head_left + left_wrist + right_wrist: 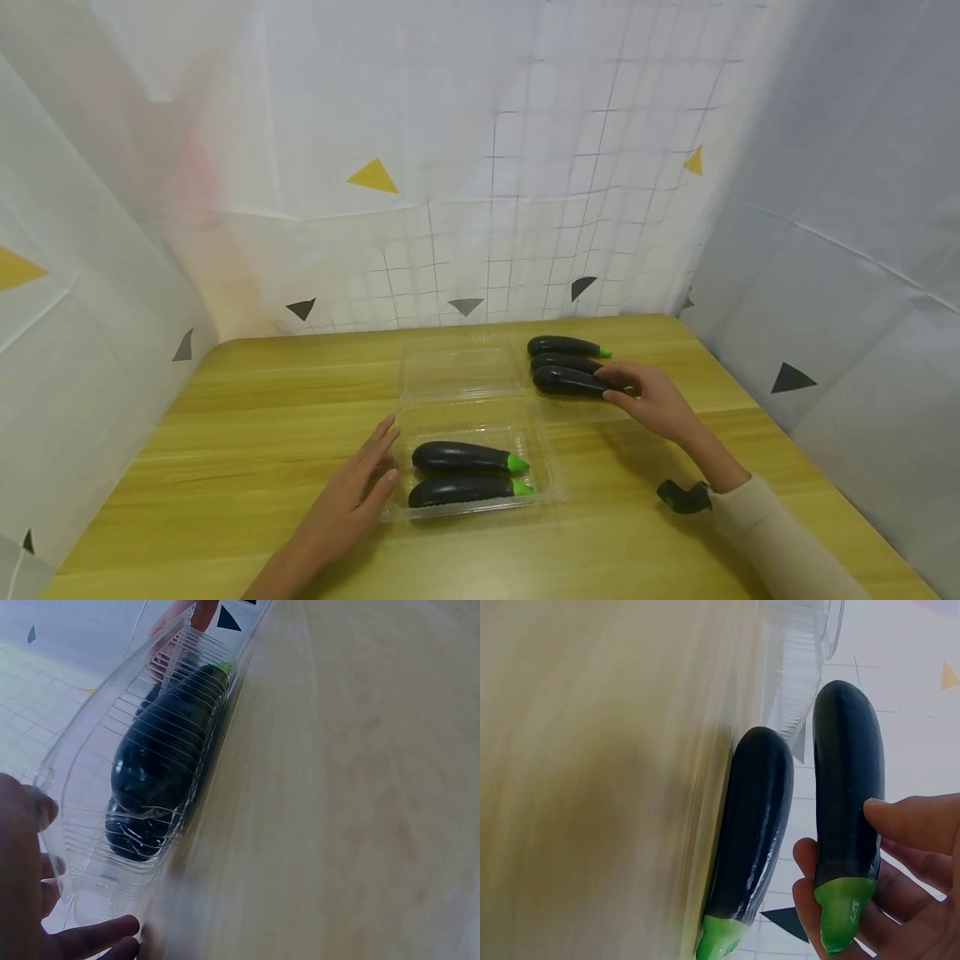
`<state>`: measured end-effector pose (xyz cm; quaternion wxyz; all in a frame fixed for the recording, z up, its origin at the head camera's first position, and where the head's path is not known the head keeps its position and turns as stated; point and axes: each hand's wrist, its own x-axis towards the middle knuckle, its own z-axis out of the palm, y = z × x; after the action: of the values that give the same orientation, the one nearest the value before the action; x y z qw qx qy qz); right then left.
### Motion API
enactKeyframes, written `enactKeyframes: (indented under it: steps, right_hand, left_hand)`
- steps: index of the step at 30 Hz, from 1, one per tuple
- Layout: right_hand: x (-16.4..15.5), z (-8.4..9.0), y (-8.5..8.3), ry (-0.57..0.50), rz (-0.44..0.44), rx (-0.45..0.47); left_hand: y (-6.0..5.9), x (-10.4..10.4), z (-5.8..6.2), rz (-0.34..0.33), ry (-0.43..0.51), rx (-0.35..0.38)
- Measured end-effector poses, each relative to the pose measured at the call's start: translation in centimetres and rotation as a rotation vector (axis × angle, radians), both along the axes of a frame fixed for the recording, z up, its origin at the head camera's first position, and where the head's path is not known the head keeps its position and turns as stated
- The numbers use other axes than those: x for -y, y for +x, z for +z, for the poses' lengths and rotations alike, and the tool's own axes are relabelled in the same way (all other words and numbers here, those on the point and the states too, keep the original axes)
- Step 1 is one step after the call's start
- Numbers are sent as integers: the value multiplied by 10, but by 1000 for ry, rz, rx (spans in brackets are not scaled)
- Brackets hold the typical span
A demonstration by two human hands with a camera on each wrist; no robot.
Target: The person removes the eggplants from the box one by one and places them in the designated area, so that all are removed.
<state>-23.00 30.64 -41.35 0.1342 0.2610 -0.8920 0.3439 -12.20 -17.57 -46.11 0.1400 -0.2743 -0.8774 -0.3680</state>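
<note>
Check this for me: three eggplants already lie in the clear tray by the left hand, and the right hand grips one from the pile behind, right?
Not quite: the clear tray holds two eggplants, not three, as the head view shows. The rest is right.

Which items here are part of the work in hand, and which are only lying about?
In hand:
- clear clamshell tray, steadied by the left hand
- two eggplants in the tray
- nearest loose eggplant, gripped by the right hand
- two more loose eggplants

Lying about:
- wooden table
- white patterned backdrop
</note>
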Motion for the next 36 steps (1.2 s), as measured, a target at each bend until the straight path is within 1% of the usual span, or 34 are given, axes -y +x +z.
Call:
enactKeyframes:
  steps: [8,15,24,29,36]
  right_hand:
    - [-5,-6,0,1,18,19]
    - [-7,-8,1,5,27,46]
    - [-10,-14,-4,0,46,63]
    - [-9,-16,-5,16,54,44]
    - [-7,-16,-1,55,36,62]
  left_hand:
    - [-1,0,-1,7,-13,-3]
    - [-1,0,-1,-9,3,-1]
    - [0,0,0,7,-12,4]
    - [0,0,0,8,-14,-5]
    - [0,0,-1,10,-16,-12]
